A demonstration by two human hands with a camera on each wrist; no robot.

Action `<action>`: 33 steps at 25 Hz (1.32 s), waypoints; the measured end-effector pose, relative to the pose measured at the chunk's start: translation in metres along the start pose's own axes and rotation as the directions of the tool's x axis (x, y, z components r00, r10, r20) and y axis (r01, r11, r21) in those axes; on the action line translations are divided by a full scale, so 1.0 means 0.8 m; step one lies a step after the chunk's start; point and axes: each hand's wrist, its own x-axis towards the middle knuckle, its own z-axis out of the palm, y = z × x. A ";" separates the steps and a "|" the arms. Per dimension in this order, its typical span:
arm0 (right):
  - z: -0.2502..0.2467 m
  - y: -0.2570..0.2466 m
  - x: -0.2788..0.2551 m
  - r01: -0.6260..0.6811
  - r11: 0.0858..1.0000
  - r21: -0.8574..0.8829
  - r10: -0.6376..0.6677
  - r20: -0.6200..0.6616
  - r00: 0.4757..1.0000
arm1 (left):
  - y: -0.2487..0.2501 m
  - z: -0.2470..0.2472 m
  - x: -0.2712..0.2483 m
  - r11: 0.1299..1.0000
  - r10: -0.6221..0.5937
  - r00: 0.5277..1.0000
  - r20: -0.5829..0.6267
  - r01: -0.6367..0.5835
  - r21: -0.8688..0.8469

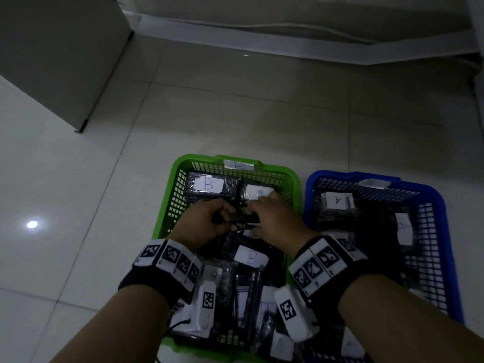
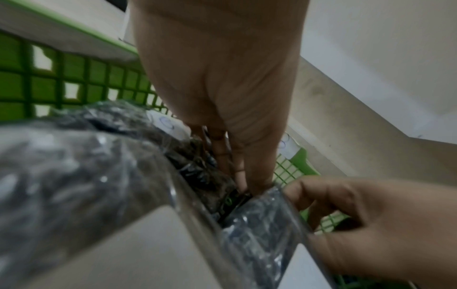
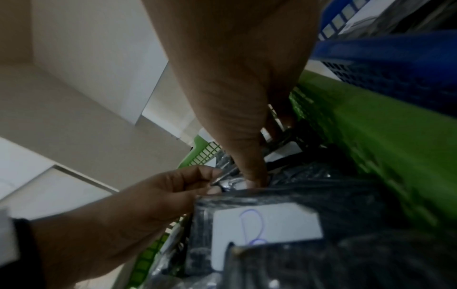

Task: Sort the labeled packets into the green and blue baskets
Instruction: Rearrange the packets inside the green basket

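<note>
Both my hands are over the middle of the green basket [image 1: 175, 187], working on one dark packet [image 1: 243, 218] that sits between them, above the pile of other packets already in that basket. My left hand [image 1: 207, 224] has its fingers curled around the left end of the packet. My right hand [image 1: 275, 221] takes the other end, fingers bent down over it and thumb underneath; the right wrist view shows the fingertips [image 3: 252, 176] pressed into the shiny wrap right beside the left hand's pinch. So both hands are closed on this one packet, touching each other's fingertips almost, with the packet lying roughly level across the basket. I cannot read its label from any view, since my hands cover it.

Just nearer to me than the held packet lies another with a white label marked B [image 1: 251, 256], face up. Two more B-labelled packets [image 1: 208, 185] lie at the far end of the green basket, and a paper tag [image 1: 238, 165] is stuck on its far rim.

The blue basket [image 1: 442, 205] stands touching the green one on my right. It holds dark packets too, one near the far side with a label marked A [image 1: 337, 200]. Both baskets rest on a pale tiled floor [image 1: 235, 106].
</note>
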 end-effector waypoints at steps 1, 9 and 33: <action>0.000 0.001 0.003 -0.018 0.999 0.038 0.019 -0.025 1.000 | -0.002 -0.001 -0.002 0.995 -0.001 1.000 -0.005 0.001 0.104; 0.011 -0.006 0.019 -0.081 0.987 -0.139 0.076 -0.039 0.996 | -0.009 -0.010 -0.026 0.913 -0.140 0.990 0.029 0.118 0.392; 0.036 -0.007 0.006 -0.093 0.979 -0.181 0.076 -0.100 0.992 | -0.003 -0.010 -0.017 0.839 -0.149 0.966 0.211 0.010 0.544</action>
